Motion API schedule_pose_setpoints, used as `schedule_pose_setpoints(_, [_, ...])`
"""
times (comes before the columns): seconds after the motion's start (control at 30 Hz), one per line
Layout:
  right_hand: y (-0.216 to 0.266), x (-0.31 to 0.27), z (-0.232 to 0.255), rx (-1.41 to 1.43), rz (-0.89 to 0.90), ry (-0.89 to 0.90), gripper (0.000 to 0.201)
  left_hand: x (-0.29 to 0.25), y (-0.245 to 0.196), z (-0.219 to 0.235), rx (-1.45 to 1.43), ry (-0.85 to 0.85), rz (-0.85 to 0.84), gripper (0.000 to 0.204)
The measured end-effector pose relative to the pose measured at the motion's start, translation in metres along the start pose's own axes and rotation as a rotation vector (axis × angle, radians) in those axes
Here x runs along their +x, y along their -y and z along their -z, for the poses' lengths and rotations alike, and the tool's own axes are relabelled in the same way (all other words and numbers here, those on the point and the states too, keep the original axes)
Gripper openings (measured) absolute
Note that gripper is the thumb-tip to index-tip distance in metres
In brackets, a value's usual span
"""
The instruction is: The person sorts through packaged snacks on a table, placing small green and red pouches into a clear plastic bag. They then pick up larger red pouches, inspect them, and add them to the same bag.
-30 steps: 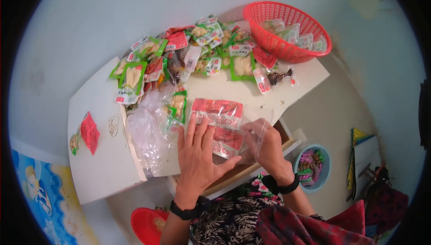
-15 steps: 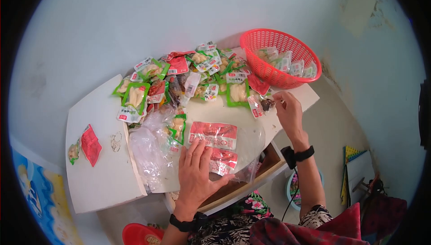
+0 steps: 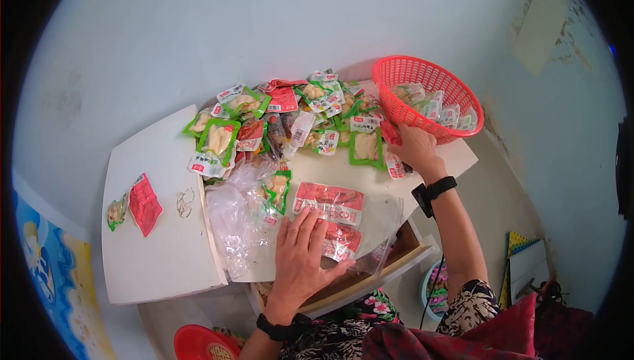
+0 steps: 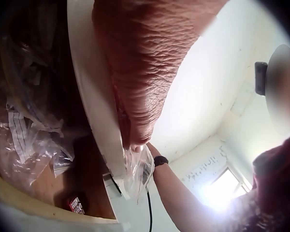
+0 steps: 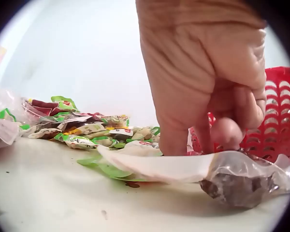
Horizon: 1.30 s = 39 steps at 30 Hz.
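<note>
We rest our left hand [image 3: 300,262], fingers extended, on the clear plastic bag [image 3: 384,220] containing red-and-white packets [image 3: 330,204]. Our right hand [image 3: 419,150], the nearer, bends its fingers down at the red plastic packet [image 3: 389,132] beside the red perforated basket [image 3: 404,110]; we cannot tell whether they pinch it

At upper right, the red perforated rounded basket [image 3: 396,106] looks smooth plastic; at centre, the clear flat bag [image 3: 382,218] is glossy plastic film; lower left, the white curved tabletop [image 3: 165,254] looks smooth.
</note>
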State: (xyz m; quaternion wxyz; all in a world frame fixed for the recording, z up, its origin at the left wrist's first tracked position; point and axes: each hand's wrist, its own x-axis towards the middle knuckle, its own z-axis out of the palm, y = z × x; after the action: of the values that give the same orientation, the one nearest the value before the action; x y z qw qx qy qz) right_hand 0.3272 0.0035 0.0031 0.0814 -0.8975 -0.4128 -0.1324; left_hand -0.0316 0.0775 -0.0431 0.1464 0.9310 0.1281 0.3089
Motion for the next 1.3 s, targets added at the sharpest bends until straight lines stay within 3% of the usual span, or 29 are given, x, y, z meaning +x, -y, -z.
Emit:
schedule_pose_setpoints(0.4, [-0.001,0.012,-0.025,-0.114,-0.003,0.099,0.028,-0.002,0.0,0.0,-0.011,-0.011,0.014,0.079])
schedule_pose_setpoints(0.6, [0.017,-0.005,0.018,-0.177,-0.025,-0.246,0.021,-0.001,-0.001,0.0,-0.002,-0.013,0.024,0.077])
schedule_pose_setpoints(0.8, [0.026,-0.05,0.074,0.354,-0.033,-0.482,0.017,0.0,-0.003,-0.001,0.015,-0.016,0.034,0.076])
schedule_pose_setpoints(0.9, [0.015,-0.078,0.07,0.879,0.067,-0.509,0.015,0.002,-0.004,-0.002,0.034,-0.02,0.038,0.076])
schedule_pose_setpoints(1.03, [0.013,-0.144,0.064,1.375,-0.242,-0.352,0.02,0.003,-0.005,-0.002,0.058,-0.016,0.019,0.076])
schedule_pose_setpoints(1.3, [-0.006,-0.253,0.023,1.478,-0.584,-0.416,0.018,0.001,-0.005,-0.004,0.065,0.017,0.006,0.073])
